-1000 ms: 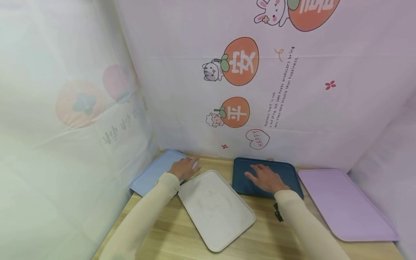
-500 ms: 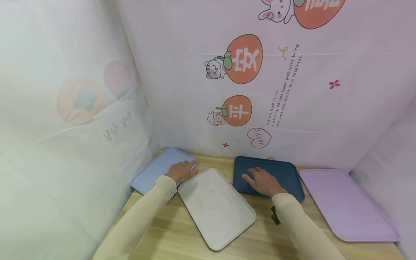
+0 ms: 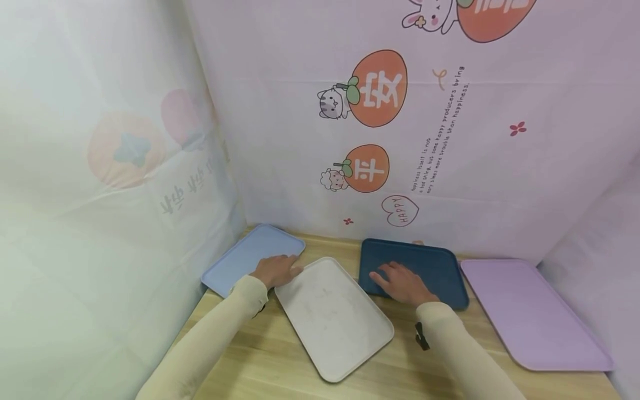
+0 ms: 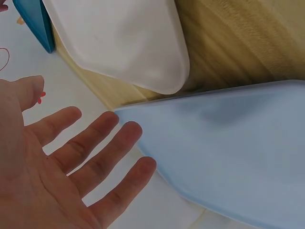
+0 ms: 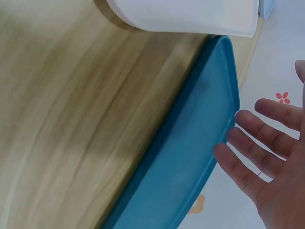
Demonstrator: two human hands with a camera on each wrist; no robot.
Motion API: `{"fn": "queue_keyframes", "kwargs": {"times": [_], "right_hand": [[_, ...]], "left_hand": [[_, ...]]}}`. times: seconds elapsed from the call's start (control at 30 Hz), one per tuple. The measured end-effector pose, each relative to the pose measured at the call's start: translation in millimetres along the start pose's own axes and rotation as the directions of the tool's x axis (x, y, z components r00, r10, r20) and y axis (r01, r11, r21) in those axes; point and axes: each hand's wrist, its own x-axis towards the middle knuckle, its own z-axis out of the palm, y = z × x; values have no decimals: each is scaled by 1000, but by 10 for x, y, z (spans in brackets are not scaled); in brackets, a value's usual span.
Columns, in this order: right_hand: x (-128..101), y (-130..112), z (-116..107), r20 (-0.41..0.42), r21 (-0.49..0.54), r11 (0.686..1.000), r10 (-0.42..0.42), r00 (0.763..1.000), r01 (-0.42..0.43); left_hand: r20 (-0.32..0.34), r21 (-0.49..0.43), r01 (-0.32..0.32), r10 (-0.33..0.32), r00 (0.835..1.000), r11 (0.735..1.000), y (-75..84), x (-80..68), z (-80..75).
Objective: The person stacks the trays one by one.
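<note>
My left hand [image 3: 275,270] lies flat, fingers straight, on the light blue tray [image 3: 245,255] at the tabletop's [image 3: 280,366] far left corner, gripping nothing. My right hand [image 3: 400,283] rests likewise, fingers spread, on the dark blue tray [image 3: 435,261] against the far edge. A white tray [image 3: 332,319] lies between them; a purple tray [image 3: 530,316] sits at the right edge.

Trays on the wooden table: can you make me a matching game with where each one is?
Things:
1. light blue plastic tray
2. white plastic tray
3. dark blue plastic tray
4. purple plastic tray

Places:
A. far right, no hand near
B. under the right hand
C. back left corner, by the left hand
D. middle, between the two hands

Pairs: 1-C, 2-D, 3-B, 4-A
</note>
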Motion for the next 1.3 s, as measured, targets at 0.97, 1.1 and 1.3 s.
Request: {"fn": "queue_keyframes", "kwargs": {"times": [0.97, 1.1, 1.3], "right_hand": [[-101, -8, 359, 65, 57, 997, 46, 997, -50], [-103, 11, 390, 49, 54, 998, 35, 998, -38], [-91, -5, 425, 61, 48, 998, 37, 997, -40]], "left_hand": [[-28, 24, -8, 9, 1000, 1000, -275, -160, 356], [-40, 31, 0, 2, 999, 1000, -287, -164, 367], [-48, 30, 4, -3, 999, 1000, -309, -160, 388]]}}
